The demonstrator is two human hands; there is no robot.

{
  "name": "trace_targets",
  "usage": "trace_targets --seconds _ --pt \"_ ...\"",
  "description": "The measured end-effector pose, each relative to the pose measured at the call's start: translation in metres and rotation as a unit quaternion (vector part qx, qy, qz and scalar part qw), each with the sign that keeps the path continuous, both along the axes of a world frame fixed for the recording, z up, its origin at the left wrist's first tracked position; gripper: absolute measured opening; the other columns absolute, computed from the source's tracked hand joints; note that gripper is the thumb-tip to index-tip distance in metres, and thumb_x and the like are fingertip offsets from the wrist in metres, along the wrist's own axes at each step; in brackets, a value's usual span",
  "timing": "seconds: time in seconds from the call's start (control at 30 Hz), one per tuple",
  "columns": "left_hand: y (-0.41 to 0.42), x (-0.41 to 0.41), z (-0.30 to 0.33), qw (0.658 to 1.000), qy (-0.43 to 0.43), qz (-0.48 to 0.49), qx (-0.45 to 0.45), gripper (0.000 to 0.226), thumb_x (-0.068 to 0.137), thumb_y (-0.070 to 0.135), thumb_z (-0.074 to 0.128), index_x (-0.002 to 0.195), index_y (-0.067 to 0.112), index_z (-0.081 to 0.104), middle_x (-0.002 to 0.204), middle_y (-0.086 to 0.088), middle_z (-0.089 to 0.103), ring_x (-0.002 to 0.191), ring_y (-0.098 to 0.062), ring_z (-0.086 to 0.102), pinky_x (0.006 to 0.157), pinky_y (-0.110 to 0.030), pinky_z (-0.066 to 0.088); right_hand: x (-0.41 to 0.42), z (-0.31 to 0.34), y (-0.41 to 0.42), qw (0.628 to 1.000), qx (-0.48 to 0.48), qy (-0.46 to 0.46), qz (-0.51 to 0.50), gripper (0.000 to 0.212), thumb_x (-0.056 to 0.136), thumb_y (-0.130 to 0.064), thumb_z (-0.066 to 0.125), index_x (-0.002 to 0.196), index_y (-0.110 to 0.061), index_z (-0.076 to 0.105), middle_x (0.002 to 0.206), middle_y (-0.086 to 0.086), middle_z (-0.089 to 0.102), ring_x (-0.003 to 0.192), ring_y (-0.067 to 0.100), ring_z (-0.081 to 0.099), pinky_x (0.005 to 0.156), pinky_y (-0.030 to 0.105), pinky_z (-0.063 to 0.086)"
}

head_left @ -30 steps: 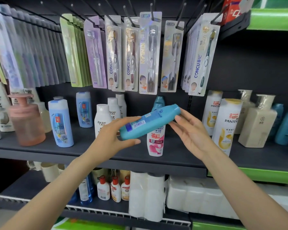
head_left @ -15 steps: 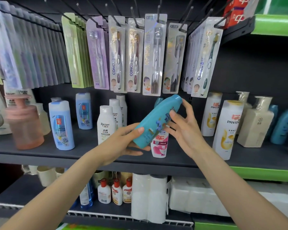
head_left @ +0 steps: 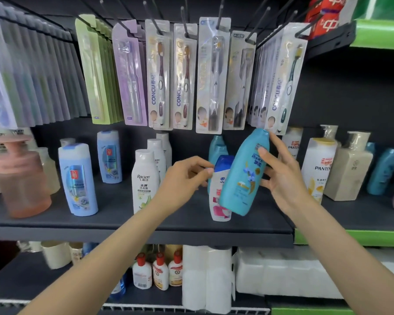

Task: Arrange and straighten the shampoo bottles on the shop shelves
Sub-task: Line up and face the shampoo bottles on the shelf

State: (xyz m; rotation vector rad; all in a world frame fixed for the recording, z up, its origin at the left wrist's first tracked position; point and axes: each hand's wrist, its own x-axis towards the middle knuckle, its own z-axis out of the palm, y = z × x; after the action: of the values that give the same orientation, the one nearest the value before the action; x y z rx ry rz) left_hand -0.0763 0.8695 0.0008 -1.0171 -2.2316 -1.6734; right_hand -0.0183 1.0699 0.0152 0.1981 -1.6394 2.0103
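Both hands are raised: your right hand (head_left: 280,178) grips the teal shampoo bottle (head_left: 245,173), tilted above the dark shelf (head_left: 123,223); your left hand (head_left: 182,178), fingers loosely curled, holds nothing.

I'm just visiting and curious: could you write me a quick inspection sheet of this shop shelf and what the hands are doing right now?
Surface: dark shelf, bottles standing on it.
Job's things: teal shampoo bottle in the air, tilted, cap up; white and pink bottle upright behind it; white Racien bottle and blue bottle upright.
Clutter: pink pump bottle at the left; Pantene bottle at the right.
Hands: right hand holds the teal bottle, its fingers on the label; left hand beside it, contact unclear.
Cables: nothing seen.
Surroundings: packaged toothbrushes hanging above; paper rolls on the shelf below.
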Motion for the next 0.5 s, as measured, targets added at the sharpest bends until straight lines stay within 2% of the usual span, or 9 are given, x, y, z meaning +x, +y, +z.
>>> trace_targets --seconds 0.1,0.2,0.3,0.4,0.5 --pt "0.008 -0.023 -0.001 0.997 0.04 0.072 0.007 0.014 0.092 0.016 0.055 0.089 0.026 0.063 0.086 0.001 0.069 0.079 -0.012 0.064 0.069 -0.018 0.05 -0.005 0.005 0.015 1.0 0.011 -0.008 -0.019 0.037 0.091 -0.015 0.057 0.112 -0.045 0.058 0.084 -0.015 0.071 0.08 0.006 0.068 0.064 0.027 0.052" --pt "0.02 -0.048 -0.002 0.992 0.052 0.111 -0.025 0.014 0.092 0.016 0.053 0.094 0.026 0.062 0.086 0.006 0.066 0.083 -0.013 0.063 0.074 -0.021 0.048 -0.014 0.008 0.029 0.995 0.07 -0.019 -0.063 0.038 0.089 -0.014 0.059 0.114 -0.044 0.057 0.085 -0.005 0.065 0.077 0.007 0.066 0.059 0.022 0.049" --pt "0.035 -0.071 -0.001 0.991 0.049 0.116 -0.054 0.014 0.093 0.016 0.053 0.101 0.02 0.063 0.085 0.008 0.063 0.082 -0.01 0.059 0.071 -0.013 0.042 -0.03 0.007 0.043 0.977 0.175 -0.007 -0.119 0.042 0.088 -0.011 0.062 0.112 -0.044 0.054 0.083 0.0 0.059 0.077 0.008 0.065 0.066 0.026 0.053" --pt "0.051 -0.093 0.002 0.989 0.042 0.115 -0.078 0.018 0.094 0.019 0.052 0.109 0.017 0.062 0.095 0.002 0.063 0.088 -0.012 0.058 0.08 -0.021 0.043 -0.054 -0.001 0.057 0.941 0.3 -0.008 -0.156 0.042 0.087 -0.014 0.064 0.118 -0.04 0.05 0.088 -0.003 0.061 0.069 -0.002 0.061 0.06 0.013 0.047" --pt "0.065 -0.112 0.004 0.991 -0.002 0.118 -0.067 0.019 0.095 0.024 0.051 0.11 0.018 0.061 0.101 -0.001 0.064 0.094 -0.016 0.059 0.082 -0.026 0.043 -0.08 -0.014 0.069 0.919 0.356 -0.022 -0.166 0.043 0.086 -0.015 0.065 0.114 -0.042 0.047 0.088 -0.009 0.061 0.074 0.003 0.061 0.066 0.021 0.048"
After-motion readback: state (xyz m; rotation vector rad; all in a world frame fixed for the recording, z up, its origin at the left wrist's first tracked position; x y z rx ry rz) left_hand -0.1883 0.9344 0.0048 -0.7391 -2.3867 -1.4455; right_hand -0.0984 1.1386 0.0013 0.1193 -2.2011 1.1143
